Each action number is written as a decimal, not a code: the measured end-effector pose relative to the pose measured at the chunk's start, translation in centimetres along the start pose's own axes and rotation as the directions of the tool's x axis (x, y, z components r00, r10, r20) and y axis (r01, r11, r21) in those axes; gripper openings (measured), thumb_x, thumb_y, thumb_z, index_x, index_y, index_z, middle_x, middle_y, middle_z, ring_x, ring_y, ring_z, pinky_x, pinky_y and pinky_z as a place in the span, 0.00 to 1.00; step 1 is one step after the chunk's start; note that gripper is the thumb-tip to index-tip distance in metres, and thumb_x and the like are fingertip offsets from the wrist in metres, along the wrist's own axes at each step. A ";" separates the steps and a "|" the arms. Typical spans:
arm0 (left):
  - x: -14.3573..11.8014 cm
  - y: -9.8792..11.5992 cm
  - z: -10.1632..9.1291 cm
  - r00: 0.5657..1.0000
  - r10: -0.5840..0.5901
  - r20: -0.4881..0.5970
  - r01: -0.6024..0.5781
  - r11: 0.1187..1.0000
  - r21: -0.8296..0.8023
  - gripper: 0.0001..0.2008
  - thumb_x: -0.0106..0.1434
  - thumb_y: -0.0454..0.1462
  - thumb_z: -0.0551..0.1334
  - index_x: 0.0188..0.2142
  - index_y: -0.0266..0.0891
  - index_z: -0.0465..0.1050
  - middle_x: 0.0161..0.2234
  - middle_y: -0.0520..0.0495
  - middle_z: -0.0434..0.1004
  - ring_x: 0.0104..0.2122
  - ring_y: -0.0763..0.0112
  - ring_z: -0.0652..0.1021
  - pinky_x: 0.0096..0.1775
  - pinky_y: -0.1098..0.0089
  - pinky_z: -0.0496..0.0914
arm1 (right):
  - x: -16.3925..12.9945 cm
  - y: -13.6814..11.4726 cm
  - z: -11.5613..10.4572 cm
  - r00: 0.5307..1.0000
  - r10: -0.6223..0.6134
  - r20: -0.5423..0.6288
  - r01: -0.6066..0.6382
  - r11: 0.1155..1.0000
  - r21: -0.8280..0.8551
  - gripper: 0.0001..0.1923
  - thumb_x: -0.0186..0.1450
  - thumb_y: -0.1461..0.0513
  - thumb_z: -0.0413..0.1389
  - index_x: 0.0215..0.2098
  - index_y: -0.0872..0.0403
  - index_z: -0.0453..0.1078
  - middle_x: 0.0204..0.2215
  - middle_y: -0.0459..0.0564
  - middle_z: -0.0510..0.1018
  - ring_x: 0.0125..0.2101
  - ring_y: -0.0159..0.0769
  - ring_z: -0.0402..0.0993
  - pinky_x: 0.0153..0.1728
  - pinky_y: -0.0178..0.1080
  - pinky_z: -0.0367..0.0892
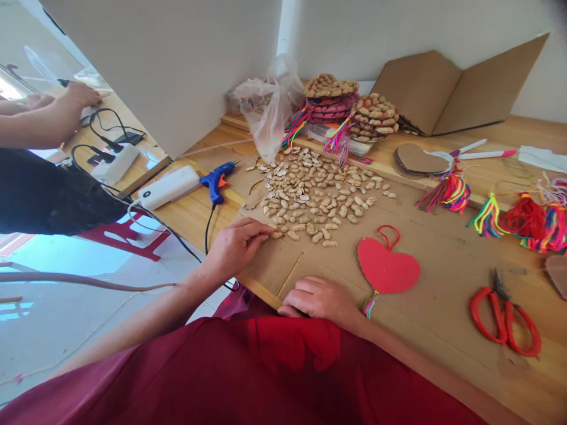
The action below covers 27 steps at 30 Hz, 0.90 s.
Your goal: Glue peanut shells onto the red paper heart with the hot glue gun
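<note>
head view
left hand (pixel 237 245): fingers pinched together on one peanut (pixel 276 235) at the near rim of the pile (pixel 316 192), mid tabletop.
right hand (pixel 319 298): flat on the cardboard sheet (pixel 283 262) by the near edge, fingers curled together, holding nothing.
tip: likely best to pinch one shell lightly; brittle, crushes.
red heart (pixel 387 265): smooth card, loop on top, tassel below, right of the pile.
peanuts: tan, ridged, oblong.
scissors (pixel 505 319): red handles, near right.
glue gun (pixel 217 180): blue plastic, left edge.

One red felt heart (pixel 388 267), one blue glue gun (pixel 217 179), one pair of red-handled scissors (pixel 505 316), two pens (pixel 481 151), one plastic bag (pixel 269 106), and many peanut shells (pixel 312 198), too numerous to count, lie on the bench (pixel 443 330).
</note>
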<state>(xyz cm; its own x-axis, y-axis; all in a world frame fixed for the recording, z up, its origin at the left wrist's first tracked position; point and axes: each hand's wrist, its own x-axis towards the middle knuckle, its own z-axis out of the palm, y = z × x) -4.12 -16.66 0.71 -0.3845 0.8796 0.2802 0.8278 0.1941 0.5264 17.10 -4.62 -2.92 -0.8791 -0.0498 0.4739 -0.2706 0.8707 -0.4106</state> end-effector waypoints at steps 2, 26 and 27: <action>0.0 0.1 0.4 1.000 0.013 0.014 -0.014 1.000 0.028 0.10 0.69 0.38 0.61 0.45 0.42 0.80 0.41 0.46 0.82 0.41 0.67 0.80 0.46 0.68 0.74 | -0.1 0.0 0.0 1.000 0.006 0.010 -0.007 1.000 0.004 0.24 0.76 0.56 0.48 0.24 0.53 0.70 0.21 0.45 0.69 0.25 0.31 0.63 0.28 0.35 0.55; -1.1 5.4 -0.1 0.993 0.090 0.070 -0.053 0.907 -0.418 0.04 0.64 0.34 0.67 0.40 0.38 0.79 0.37 0.46 0.81 0.36 0.71 0.80 0.40 0.72 0.73 | 0.8 -0.5 -1.9 0.757 0.632 0.166 -0.415 0.270 0.869 0.10 0.69 0.55 0.59 0.42 0.52 0.70 0.30 0.44 0.74 0.26 0.28 0.67 0.27 0.32 0.65; -1.1 5.3 0.0 0.994 0.073 0.078 -0.031 0.897 -0.441 0.05 0.64 0.34 0.68 0.40 0.38 0.79 0.36 0.46 0.81 0.37 0.71 0.79 0.40 0.72 0.73 | 0.8 -0.5 -1.9 0.757 0.633 0.160 -0.403 0.261 0.877 0.09 0.69 0.55 0.60 0.41 0.52 0.70 0.30 0.44 0.74 0.26 0.27 0.67 0.27 0.32 0.65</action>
<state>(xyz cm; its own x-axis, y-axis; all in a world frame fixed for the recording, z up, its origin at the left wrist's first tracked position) 0.71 -16.63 3.24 -0.2904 0.9225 0.2543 0.5740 -0.0447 0.8176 17.23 -4.14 -0.87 -0.8999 0.4355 -0.0253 -0.0603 -0.1816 -0.9815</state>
